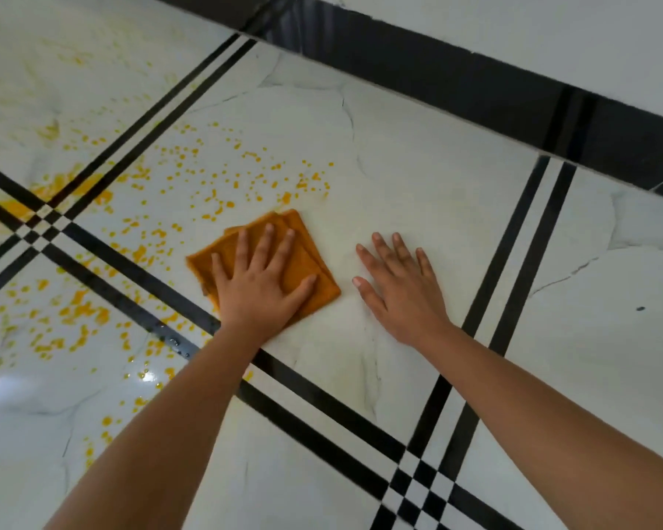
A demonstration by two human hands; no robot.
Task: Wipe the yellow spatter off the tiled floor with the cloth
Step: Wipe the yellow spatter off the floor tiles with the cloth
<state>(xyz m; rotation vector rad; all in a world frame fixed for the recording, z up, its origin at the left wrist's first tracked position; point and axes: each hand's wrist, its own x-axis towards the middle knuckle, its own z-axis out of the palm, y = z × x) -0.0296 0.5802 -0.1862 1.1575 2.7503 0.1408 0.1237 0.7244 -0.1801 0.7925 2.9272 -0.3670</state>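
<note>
A folded orange cloth (310, 257) lies on the white marble-look floor tile (418, 166). My left hand (257, 288) presses flat on the cloth with its fingers spread. Yellow spatter (207, 185) dots the tile just beyond and to the left of the cloth. It gets denser toward the crossing of black stripes (43, 223) and spreads onto the tiles at the left and lower left. My right hand (402, 296) rests flat on bare tile to the right of the cloth, fingers apart and holding nothing.
Double black stripes (521, 239) run between the tiles. A dark skirting band (475, 86) and a pale wall lie along the far side. Small wet droplets (173, 342) glisten on the stripe near my left forearm. The tile to the right of the cloth shows no spatter.
</note>
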